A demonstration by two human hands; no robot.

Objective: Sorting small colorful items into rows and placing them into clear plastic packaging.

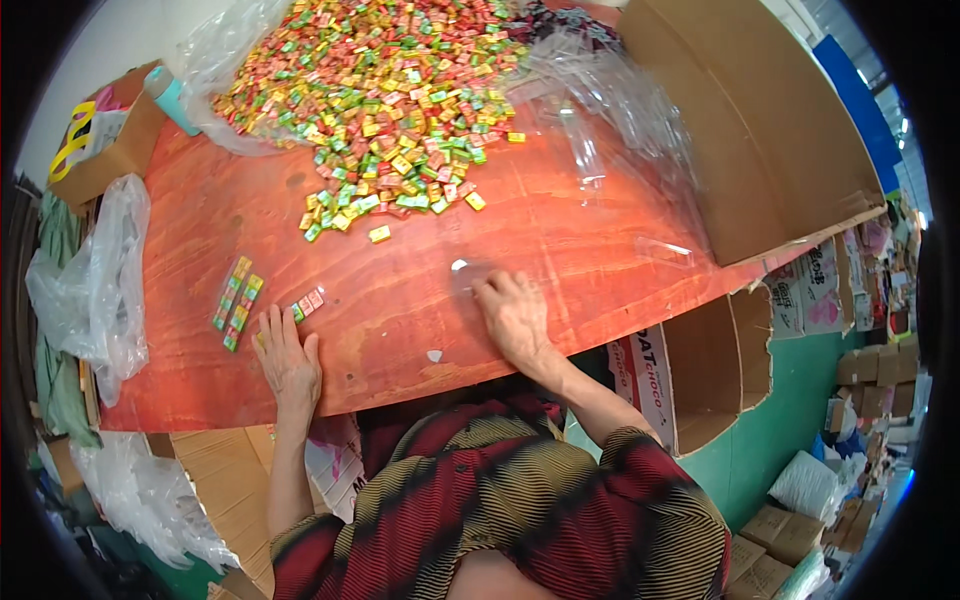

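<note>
My left hand [287, 362] lies on the red tabletop with its fingers stretched out and a little apart. Just beyond its fingertips is a short row of small colourful packets [308, 304]. Two longer rows, one of them a green and yellow packet row [243, 312], lie side by side to its left. Farther right, my right hand [515, 310] rests on the table with fingers curled and pressed together. A see-through patch with a bright glint [461, 267] shows at its fingertips; what it holds there is too faint to make out.
A large heap of small packets [400, 90] covers the table's far side. Clear plastic sheeting [610, 90] and a large cardboard box [760, 120] stand at the right. A clear plastic case [664, 252] lies near the right edge. A carton [110, 140] sits far left.
</note>
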